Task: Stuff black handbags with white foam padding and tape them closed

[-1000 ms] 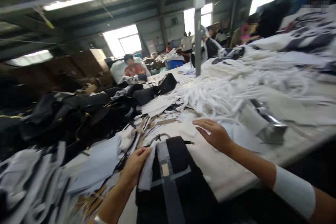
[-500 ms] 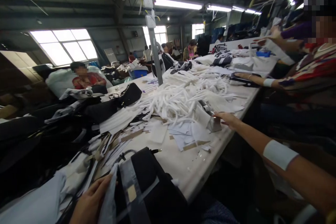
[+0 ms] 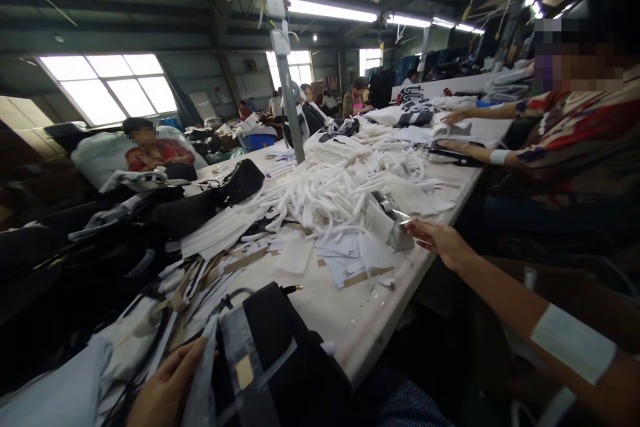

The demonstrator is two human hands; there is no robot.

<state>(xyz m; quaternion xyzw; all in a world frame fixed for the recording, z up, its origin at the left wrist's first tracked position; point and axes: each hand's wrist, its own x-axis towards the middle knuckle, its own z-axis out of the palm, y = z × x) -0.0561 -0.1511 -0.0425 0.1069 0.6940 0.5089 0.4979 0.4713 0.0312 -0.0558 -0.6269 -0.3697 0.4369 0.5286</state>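
Note:
At the lower left, my left hand pinches the edge of a pale grey sheet, thumb and fingers closed on it. The sheet lies against a black bag with grey bands and a small beige patch, at the near edge of the table. My right hand reaches out over the table's right edge, fingers closed at the end of a shiny clear strip that looks like tape. This strip runs toward a grey, box-like thing beside the white pile.
A heap of white padding strips covers the middle of the white table. Paper pieces lie nearer. A metal post rises behind. Black bags are piled left. A co-worker's arms rest at the right edge.
My right hand has drawn back slightly from the grey box-like thing, and the clear strip shows between them. My left hand keeps its pinch. The co-worker's raised arm has come down to the table.

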